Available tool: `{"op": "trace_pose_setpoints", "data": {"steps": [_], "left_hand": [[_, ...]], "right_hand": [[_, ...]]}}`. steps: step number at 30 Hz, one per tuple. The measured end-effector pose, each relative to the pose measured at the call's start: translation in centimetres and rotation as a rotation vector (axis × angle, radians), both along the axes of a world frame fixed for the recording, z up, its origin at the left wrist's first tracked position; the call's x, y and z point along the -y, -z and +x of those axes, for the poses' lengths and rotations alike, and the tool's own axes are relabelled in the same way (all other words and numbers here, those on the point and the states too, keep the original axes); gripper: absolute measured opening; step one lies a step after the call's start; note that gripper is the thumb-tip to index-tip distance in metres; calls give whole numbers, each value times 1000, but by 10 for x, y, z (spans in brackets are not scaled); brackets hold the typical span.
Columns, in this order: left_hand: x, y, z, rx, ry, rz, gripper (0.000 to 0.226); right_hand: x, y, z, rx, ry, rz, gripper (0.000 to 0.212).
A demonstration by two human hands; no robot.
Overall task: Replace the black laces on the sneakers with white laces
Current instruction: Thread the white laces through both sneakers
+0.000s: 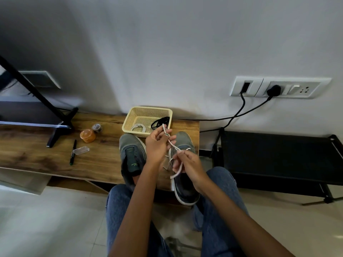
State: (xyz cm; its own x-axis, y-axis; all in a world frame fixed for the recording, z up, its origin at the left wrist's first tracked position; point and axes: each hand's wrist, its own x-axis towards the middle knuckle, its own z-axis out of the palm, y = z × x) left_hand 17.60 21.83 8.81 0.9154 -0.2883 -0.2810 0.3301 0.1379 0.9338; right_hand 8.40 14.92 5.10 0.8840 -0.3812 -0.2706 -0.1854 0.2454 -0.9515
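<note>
Fingers point(163, 133) of both hands pinch white lace point(173, 144) above right sneaker point(185, 186).

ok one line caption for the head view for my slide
Both hands, left hand and right hand, work a white lace above the right sneaker; yellow basket behind.

Two grey sneakers point(130, 156) sat side by side on the bench; a white lace point(173, 145) stretched taut above the right one; black laces point(160, 122) lay in the basket.
</note>
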Motion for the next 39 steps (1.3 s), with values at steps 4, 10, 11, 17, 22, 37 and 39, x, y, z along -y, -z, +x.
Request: {"op": "trace_pose_setpoints", "data": {"steps": [4,10,11,17,22,37,39], "left_hand": [[-7,9,12,-56,-154,-15,32],[-15,24,17,-81,-259,73,33],[-15,26,17,-83,-271,86,32],[-12,41,7,-1,-171,489,51],[8,43,-20,481,84,825,52],[14,74,-9,493,302,799,11],[13,78,-4,511,305,864,12]], "right_hand": [[25,5,-14,-119,-59,-72,26],[57,14,-23,-264,36,-112,24],[61,17,-24,-291,89,-118,21],[69,29,-26,-296,331,-173,19],[62,31,-16,-254,319,-240,12],[55,47,10,-287,254,-507,4],[53,49,15,-342,164,-626,11]]}}
